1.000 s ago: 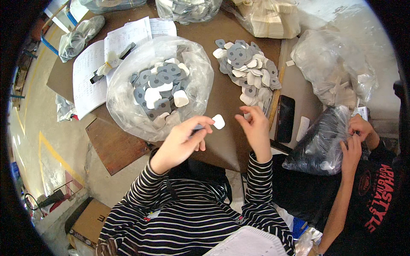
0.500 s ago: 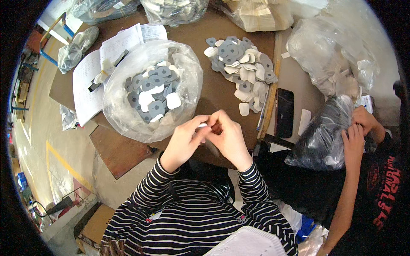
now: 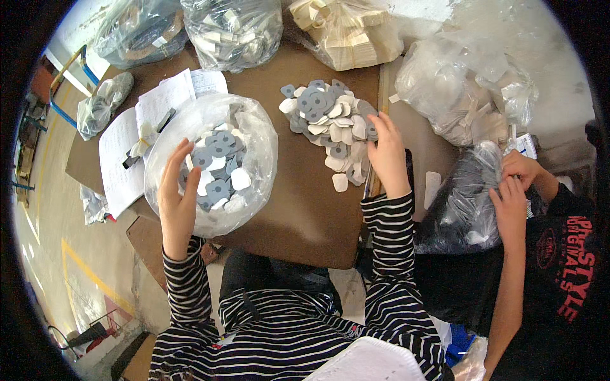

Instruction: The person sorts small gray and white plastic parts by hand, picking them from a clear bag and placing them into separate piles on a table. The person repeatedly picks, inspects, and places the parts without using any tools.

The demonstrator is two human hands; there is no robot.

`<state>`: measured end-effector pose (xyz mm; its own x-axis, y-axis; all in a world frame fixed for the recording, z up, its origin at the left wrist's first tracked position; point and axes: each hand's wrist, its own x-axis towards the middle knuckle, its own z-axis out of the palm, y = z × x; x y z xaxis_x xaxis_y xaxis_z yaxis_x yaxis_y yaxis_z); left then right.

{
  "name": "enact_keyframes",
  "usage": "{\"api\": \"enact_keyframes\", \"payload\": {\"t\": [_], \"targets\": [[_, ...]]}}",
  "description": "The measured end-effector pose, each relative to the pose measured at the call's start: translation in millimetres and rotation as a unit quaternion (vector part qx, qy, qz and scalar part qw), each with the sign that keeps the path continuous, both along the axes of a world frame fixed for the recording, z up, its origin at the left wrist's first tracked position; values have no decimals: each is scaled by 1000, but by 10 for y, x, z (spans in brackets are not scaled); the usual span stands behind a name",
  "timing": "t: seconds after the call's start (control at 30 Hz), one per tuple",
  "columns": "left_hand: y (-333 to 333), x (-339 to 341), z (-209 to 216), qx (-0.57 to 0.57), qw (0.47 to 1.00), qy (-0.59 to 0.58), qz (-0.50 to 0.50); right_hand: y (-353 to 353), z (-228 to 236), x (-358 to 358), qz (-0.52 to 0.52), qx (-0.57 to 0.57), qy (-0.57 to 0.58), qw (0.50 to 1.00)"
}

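My left hand [image 3: 176,202] is over the near left rim of a clear plastic bag [image 3: 259,181], with thumb and fingers apart and nothing visible between them. In the bag lie many grey rounded-square pads [image 3: 220,143] with a dark round spot, mixed with white ones [image 3: 241,178]. At the right edge of a loose pile of similar grey and white pads [image 3: 343,120], my right hand [image 3: 391,155] has its fingers and thumb spread. The fingertips reach the outer pads; whether they touch any, I cannot make out.
An open notebook [image 3: 117,162] lies left of the bag. Filled plastic bags [image 3: 234,32] line the table's far side. A pen and a dark phone are partly hidden by my right hand. At right, a co-worker's hands [image 3: 513,190] hold a dark-filled plastic bag [image 3: 460,203].
My hands, together before around a small white piece, have parted. The left has moved left over the bag, the right has gone right and forward to the pile. The view has shifted.
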<state>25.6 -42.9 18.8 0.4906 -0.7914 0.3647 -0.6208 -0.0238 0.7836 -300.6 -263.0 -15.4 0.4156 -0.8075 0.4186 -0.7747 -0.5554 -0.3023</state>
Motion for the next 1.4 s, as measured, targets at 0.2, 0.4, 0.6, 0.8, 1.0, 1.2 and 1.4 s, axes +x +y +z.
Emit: {"api": "enact_keyframes", "payload": {"t": [0.2, 0.4, 0.6, 0.8, 1.0, 1.2, 1.4], "targets": [[201, -79, -67, 22, 994, 101, -31, -243, -54, -185, -13, 96, 97, 991], [198, -171, 9, -14, 987, 150, -51, -161, 111, -164, -92, 86, 42, 991], [131, -465, 52, 21, 937, 322, -137, 224, 414, 18, -26, 73, -191, 979], [-109, -987, 139, -12, 701, 672, -238, 1087, 730, 837, 187, 3, -136, 973], [-76, -813, 98, -96, 712, 672, -178, 1388, 748, 1236, 291, -7, 46, 956], [173, -472, 6, -88, 780, 602, -149, 1387, 723, 1510, 343, 227, -191, 891], [319, -261, 11, -48, 876, 475, -75, 1240, 811, 1865, 373, 372, -187, 829]]}}
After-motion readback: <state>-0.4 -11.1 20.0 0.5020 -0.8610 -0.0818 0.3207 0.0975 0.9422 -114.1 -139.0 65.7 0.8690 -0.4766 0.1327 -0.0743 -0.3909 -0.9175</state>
